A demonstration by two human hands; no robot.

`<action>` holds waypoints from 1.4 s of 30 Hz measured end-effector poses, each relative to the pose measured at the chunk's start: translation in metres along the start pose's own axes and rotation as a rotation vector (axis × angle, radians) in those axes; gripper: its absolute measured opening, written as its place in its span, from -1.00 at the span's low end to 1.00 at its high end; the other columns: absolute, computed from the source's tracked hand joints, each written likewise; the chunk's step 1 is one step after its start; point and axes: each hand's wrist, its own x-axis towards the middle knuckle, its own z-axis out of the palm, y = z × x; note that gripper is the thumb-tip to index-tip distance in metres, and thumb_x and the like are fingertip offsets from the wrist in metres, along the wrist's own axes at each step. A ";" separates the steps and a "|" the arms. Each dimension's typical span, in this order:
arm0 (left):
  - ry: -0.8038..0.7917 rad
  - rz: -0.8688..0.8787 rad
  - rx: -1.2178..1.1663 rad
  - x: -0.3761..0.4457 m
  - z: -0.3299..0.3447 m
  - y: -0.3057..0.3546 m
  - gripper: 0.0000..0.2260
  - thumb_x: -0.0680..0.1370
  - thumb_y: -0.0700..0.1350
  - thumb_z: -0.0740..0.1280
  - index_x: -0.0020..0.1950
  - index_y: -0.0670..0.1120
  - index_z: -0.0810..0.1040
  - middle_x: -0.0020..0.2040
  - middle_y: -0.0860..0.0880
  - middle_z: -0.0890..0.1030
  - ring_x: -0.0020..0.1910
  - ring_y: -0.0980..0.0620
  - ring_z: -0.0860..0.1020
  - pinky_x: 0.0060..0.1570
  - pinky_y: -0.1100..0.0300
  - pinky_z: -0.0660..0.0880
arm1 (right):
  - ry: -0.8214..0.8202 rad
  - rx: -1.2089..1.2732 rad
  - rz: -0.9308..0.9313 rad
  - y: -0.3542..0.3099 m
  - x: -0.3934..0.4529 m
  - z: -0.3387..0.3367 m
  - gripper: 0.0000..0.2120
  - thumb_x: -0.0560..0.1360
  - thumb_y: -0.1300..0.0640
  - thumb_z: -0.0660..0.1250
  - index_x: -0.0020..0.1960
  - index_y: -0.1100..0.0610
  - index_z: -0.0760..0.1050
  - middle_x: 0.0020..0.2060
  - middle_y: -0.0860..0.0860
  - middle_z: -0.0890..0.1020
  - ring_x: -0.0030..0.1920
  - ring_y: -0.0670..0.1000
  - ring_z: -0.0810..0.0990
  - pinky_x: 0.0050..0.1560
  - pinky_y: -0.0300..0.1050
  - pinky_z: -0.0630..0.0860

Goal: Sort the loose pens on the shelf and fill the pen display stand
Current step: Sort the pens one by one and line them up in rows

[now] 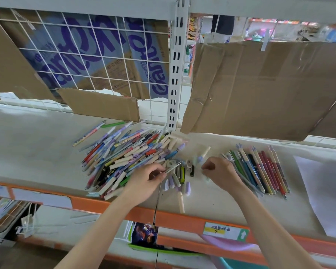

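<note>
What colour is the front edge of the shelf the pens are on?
Orange, along the shelf's front edge; the head view shows it plainly.

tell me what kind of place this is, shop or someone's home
Most likely a shop or its stockroom, not a home: slotted metal shelving upright, an orange shelf edge carrying a handwritten label strip, and a big heap of loose pens beside a sorted row of pens.

Shelf point(37, 144): bare surface left of the loose pen pile point(124, 156). Sorted pen row point(260, 171) lies to the right, white paper sheet point(322, 191) beyond it. Scattered caps point(175, 183) clutter the gap between (passage tight). Cardboard sheet point(260, 84) overhangs the rear right.
</note>
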 end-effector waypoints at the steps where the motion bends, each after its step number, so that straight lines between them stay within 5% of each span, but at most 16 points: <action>1: -0.009 0.004 -0.005 0.000 0.000 0.001 -0.87 0.57 -0.09 0.29 0.09 0.01 0.56 -0.09 0.24 0.53 -0.13 0.37 0.44 -0.14 0.62 0.30 | -0.009 0.186 0.017 -0.002 -0.001 0.000 -0.93 0.46 0.26 0.36 -0.18 0.12 0.56 -0.32 -0.06 0.56 -0.29 -0.08 0.49 -0.25 -0.29 0.39; 5: -0.035 0.017 -0.022 -0.002 0.002 0.004 -0.89 0.55 -0.08 0.32 -0.03 0.15 0.54 -0.12 0.29 0.55 -0.12 0.37 0.49 -0.16 0.56 0.34 | -0.074 0.907 0.013 -0.011 -0.006 -0.001 -0.90 0.49 0.34 0.32 -0.10 0.21 0.60 -0.41 -0.03 0.55 -0.41 -0.11 0.47 -0.31 -0.29 0.47; 23: -0.042 0.015 -0.027 0.001 0.002 0.004 -0.88 0.51 -0.09 0.37 0.02 0.08 0.59 -0.12 0.26 0.57 -0.13 0.43 0.48 -0.17 0.63 0.29 | -0.103 0.990 -0.036 -0.012 -0.003 0.007 -0.86 0.51 0.38 0.27 -0.06 0.22 0.57 -0.36 -0.02 0.59 -0.33 -0.13 0.53 -0.28 -0.30 0.50; 29: -0.011 -0.018 -0.022 0.001 0.003 0.000 -0.85 0.51 -0.10 0.38 0.07 0.01 0.60 -0.02 0.09 0.63 -0.01 0.14 0.54 -0.15 0.60 0.30 | -0.001 0.458 -0.073 -0.008 0.000 0.003 -0.83 0.48 0.29 0.34 -0.17 0.04 0.57 -0.42 -0.10 0.57 -0.45 -0.18 0.47 -0.33 -0.36 0.44; 35: 0.012 -0.047 -0.020 0.001 0.005 0.001 -0.86 0.47 -0.11 0.42 0.00 0.07 0.60 -0.15 0.19 0.56 -0.13 0.25 0.50 -0.17 0.50 0.34 | -0.022 0.749 -0.005 -0.013 -0.005 0.010 -0.88 0.51 0.31 0.30 -0.11 0.15 0.57 -0.39 -0.02 0.57 -0.37 -0.11 0.52 -0.29 -0.28 0.50; 42: 0.050 -0.052 0.021 -0.001 0.005 -0.005 -0.86 0.48 -0.11 0.41 0.04 0.00 0.62 -0.09 0.09 0.61 -0.11 0.15 0.53 -0.13 0.40 0.39 | 0.078 0.090 -0.078 -0.009 0.001 0.016 -0.95 0.49 0.16 0.36 -0.08 0.11 0.58 -0.17 -0.02 0.59 -0.24 -0.18 0.48 -0.30 -0.54 0.34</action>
